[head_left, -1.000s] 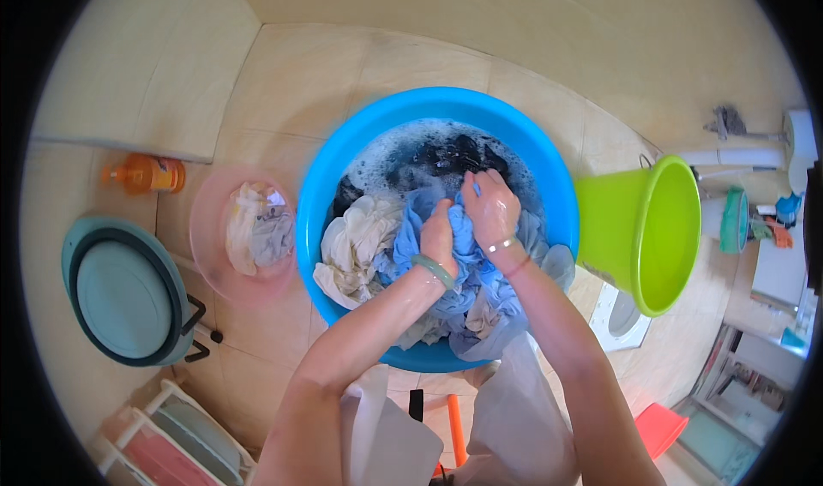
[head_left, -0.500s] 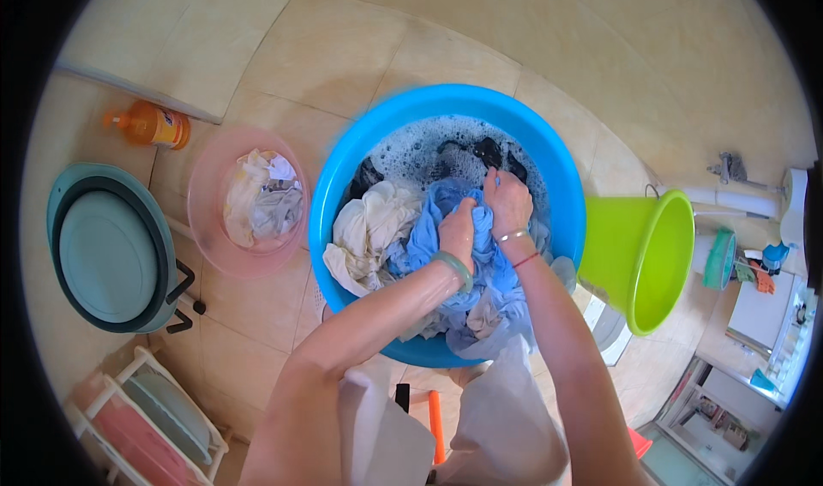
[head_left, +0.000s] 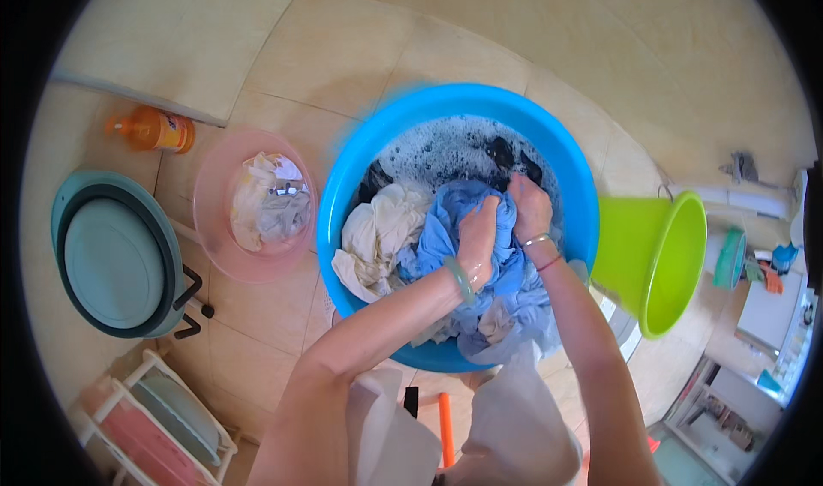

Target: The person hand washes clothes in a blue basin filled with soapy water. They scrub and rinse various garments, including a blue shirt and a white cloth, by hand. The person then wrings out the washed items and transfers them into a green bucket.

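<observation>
A big round blue tub (head_left: 585,229) holds wet laundry and foamy suds (head_left: 429,149). Both my hands grip one light-blue garment (head_left: 446,216) in the middle of it. My left hand (head_left: 478,237), with a green bangle on the wrist, is closed on the cloth. Just right of it, my right hand (head_left: 529,205) is also closed on the blue cloth, a silver bangle and red string at its wrist. A cream-white garment (head_left: 381,233) lies bunched to the left. Dark clothes (head_left: 500,153) soak in the suds at the far side. Paler wet cloth (head_left: 506,323) is heaped nearest me.
Left of the tub stands a pink basin (head_left: 210,203) with pale cloths in it. Beyond are an orange bottle (head_left: 163,130), a grey-green basin (head_left: 116,255) and a white rack (head_left: 146,413). A lime-green bucket (head_left: 630,246) lies tipped at the right, near a tap (head_left: 741,167).
My hands stay on the blue garment, the left one turned a little and now showing more of its back. The whole view has shifted slightly, with things sitting further right.
</observation>
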Motion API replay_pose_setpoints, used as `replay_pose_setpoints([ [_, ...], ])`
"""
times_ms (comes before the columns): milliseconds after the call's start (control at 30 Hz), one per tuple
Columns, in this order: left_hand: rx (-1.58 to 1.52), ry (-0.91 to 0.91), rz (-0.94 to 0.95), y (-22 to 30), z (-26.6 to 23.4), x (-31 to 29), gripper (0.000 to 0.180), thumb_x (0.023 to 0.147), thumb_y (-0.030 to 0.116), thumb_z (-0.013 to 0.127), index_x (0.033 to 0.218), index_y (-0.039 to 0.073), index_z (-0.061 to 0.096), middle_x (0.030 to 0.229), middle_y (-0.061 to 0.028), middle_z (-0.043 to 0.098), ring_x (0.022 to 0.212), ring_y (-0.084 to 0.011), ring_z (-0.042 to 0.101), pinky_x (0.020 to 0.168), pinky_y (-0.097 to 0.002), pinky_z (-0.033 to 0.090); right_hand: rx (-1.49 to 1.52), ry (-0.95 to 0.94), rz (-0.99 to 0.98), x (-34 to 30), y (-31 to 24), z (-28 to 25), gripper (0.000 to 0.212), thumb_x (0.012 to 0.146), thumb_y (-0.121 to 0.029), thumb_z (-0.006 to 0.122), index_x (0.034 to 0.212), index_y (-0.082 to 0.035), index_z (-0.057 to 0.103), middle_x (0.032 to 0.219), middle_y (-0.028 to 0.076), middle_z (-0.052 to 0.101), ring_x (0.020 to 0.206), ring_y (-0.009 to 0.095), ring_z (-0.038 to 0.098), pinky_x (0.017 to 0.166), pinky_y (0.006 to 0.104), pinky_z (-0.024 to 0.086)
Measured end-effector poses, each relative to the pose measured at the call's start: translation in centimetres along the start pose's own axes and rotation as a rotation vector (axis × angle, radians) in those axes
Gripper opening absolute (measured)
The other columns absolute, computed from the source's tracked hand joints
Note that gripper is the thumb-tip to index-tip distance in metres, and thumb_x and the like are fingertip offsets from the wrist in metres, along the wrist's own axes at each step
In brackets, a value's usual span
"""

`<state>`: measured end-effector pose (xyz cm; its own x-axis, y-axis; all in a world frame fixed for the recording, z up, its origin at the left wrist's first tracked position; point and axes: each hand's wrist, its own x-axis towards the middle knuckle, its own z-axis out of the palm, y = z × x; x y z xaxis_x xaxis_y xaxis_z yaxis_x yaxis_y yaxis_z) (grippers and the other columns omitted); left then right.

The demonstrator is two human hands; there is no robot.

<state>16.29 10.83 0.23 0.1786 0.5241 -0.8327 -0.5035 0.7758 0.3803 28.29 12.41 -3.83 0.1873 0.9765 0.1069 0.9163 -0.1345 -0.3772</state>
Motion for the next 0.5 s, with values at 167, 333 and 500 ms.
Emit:
replay_pose_setpoints([
  [167, -0.235, -0.079, 0.216, 2.4, -3.9, 6.2, 0.022, 0.093, 0.023, 0.055, 0.107, 0.006, 0.061, 0.106, -0.0088, 0.061, 0.097, -0.0186, 0.055, 0.087, -0.0342, 0.043, 0.263, 0.009, -0.072, 0.9, -0.4, 0.0, 0.019, 0.087, -0.015, 0.061, 0.101, -0.003, 0.058, 0.093, 0.022, 0.057, 0.088, 0.04, 0.057, 0.08, 0.0453, 0.049],
  [333, 0.046, 0.103, 0.411, -0.2, -6.0, 11.2, 0.028, 0.087, 0.008, 0.061, 0.116, 0.008, 0.06, 0.108, -0.009, 0.061, 0.098, -0.0187, 0.057, 0.089, -0.032, 0.044, 0.031, -0.509, -0.126, -1.2, 1.8, 4.5, 0.048, 0.074, -0.001, 0.062, 0.12, -0.01, 0.052, 0.111, 0.019, 0.055, 0.097, 0.043, 0.059, 0.085, 0.0461, 0.05],
  [500, 0.376, 0.286, 0.342, 0.0, -5.0, 14.3, 0.031, 0.08, 0.003, 0.063, 0.111, 0.008, 0.064, 0.097, -0.0098, 0.065, 0.087, -0.0219, 0.061, 0.079, -0.0344, 0.049, -0.143, -0.688, 0.076, 0.9, 4.3, 8.7, 0.036, 0.074, -0.002, 0.062, 0.11, -0.008, 0.058, 0.104, 0.024, 0.062, 0.096, 0.042, 0.06, 0.083, 0.0452, 0.051],
])
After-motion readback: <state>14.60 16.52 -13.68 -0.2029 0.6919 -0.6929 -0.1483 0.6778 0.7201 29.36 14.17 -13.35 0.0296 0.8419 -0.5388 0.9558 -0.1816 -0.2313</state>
